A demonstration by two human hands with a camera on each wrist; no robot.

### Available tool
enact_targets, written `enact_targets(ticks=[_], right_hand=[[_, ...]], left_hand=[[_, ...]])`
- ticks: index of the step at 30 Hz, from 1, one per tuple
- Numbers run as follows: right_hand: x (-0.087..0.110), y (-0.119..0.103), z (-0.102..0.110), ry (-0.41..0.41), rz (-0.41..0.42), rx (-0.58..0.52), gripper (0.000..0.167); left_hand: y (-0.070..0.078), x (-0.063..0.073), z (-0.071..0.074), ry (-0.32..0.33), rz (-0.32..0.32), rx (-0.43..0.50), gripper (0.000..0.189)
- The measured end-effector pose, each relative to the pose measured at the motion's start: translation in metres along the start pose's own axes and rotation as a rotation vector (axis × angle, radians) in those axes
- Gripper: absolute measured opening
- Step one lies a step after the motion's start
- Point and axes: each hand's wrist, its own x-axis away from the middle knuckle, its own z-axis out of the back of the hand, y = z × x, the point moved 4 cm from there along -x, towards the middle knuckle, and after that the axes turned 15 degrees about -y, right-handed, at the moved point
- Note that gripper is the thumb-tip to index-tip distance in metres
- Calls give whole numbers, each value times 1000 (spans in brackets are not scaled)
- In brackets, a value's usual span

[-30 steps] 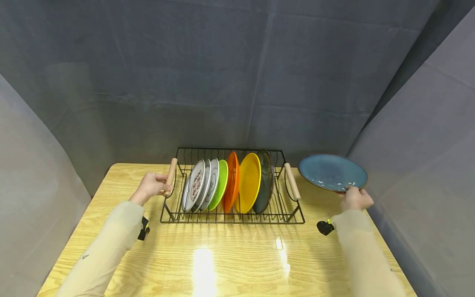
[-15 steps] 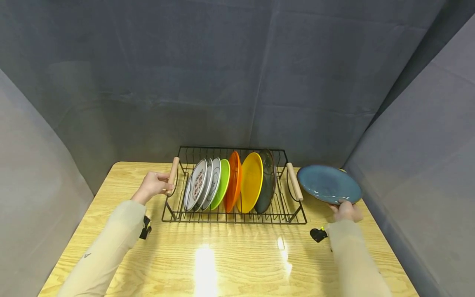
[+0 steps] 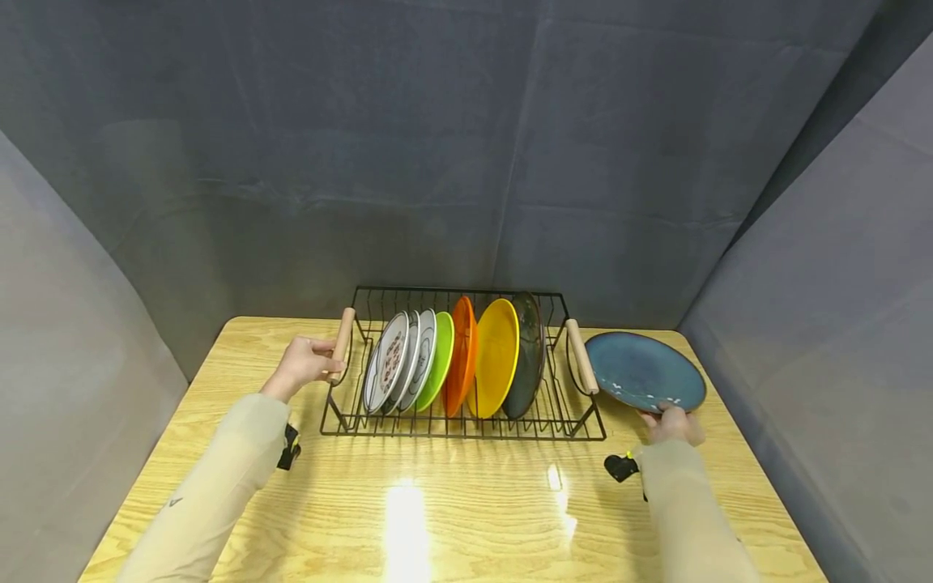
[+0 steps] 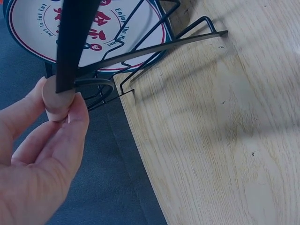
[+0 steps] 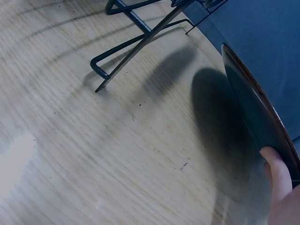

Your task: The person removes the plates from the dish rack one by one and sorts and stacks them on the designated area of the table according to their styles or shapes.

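Observation:
My left hand pinches the left wooden handle of a black wire dish rack; the left wrist view shows thumb and fingers on that handle's end. To the right of the rack, my right hand grips the near edge of a blue plate with small white marks. In the right wrist view the plate is seen edge-on, apart from the table and over its own shadow. Its underside is hidden in the head view.
Upright in the rack stand several plates: white ones, a green one, an orange one, a yellow one and a dark one. A wooden table lies beneath, with grey cloth behind and at both sides.
My right hand has lowered the blue plate toward the table and brought it slightly nearer and to the left. My left hand stays on the rack's handle.

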Motion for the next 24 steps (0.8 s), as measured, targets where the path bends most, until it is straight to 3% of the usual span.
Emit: enact_targets(ticks=[7, 14, 24], right_hand=[[-1, 7, 6, 33, -29, 69, 63], [-7, 10, 14, 48, -29, -8, 65], [-12, 11, 15, 22, -48, -7, 66]], left_hand=[[0, 0, 0, -4, -4, 12, 49], [2, 1, -1, -7, -6, 9, 49], [1, 1, -1, -7, 3, 20, 49]])
